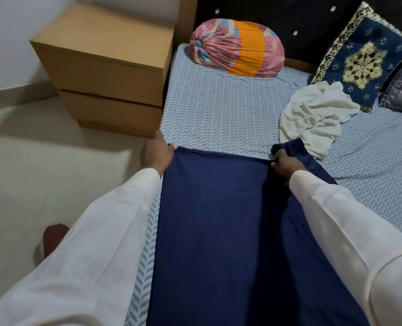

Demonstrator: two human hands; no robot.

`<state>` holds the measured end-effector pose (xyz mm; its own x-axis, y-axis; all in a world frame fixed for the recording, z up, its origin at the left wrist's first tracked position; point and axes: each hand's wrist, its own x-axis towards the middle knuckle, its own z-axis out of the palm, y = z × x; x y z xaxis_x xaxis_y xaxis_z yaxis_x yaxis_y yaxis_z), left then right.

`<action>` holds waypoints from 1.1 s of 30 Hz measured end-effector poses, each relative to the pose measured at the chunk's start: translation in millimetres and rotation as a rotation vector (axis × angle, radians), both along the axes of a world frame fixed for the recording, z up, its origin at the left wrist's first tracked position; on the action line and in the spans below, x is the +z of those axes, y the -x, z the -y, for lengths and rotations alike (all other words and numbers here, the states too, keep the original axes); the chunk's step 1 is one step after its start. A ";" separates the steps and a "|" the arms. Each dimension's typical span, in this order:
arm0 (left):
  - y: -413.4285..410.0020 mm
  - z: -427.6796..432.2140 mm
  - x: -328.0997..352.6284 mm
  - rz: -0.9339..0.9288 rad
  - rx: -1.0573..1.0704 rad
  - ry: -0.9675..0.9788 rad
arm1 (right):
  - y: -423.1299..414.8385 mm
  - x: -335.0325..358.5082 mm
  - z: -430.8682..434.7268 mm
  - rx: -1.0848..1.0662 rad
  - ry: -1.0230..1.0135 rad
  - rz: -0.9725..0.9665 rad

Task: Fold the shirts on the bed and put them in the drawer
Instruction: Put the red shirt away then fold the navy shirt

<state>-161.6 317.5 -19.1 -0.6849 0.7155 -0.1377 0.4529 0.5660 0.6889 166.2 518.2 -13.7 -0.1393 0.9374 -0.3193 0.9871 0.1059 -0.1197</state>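
Observation:
A navy blue shirt lies stretched lengthwise along the near edge of the bed. My left hand grips its far left corner at the bed's edge. My right hand pinches the far right corner, where a sleeve part folds off to the right. A crumpled white shirt lies on the bed beyond my right hand. The brown bedside drawer unit stands left of the bed, both drawers closed.
A pink and orange bolster lies at the head of the bed. A blue patterned cushion leans on the dark headboard at right. Grey floor spreads to the left, with a dark red slipper near my left sleeve.

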 end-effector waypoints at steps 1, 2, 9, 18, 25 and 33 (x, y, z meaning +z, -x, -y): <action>-4.8 6.7 2.5 0.043 -0.014 0.003 | -6.0 4.3 5.9 -0.006 0.027 -0.086; -11.1 17.1 6.1 0.077 -0.027 0.008 | -13.3 10.7 18.0 -0.001 0.028 -0.170; -70.7 148.7 7.9 0.073 -0.081 0.135 | -68.9 26.4 179.2 0.094 -0.199 -0.633; -156.1 298.3 29.8 0.344 -0.265 0.630 | -198.6 8.4 340.4 0.240 0.115 -0.434; -183.7 334.6 29.1 0.455 -0.273 0.722 | -249.3 -7.6 395.0 0.235 -0.126 -0.080; -186.5 353.0 38.9 0.362 -0.184 0.607 | -284.7 -22.0 420.1 0.250 -0.335 0.043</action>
<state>24.9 -35.5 19.8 -0.3974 0.5405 -0.7416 0.3808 0.8324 0.4026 450.9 98.1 -35.7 -0.3691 0.9293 -0.0125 0.9294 0.3692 0.0027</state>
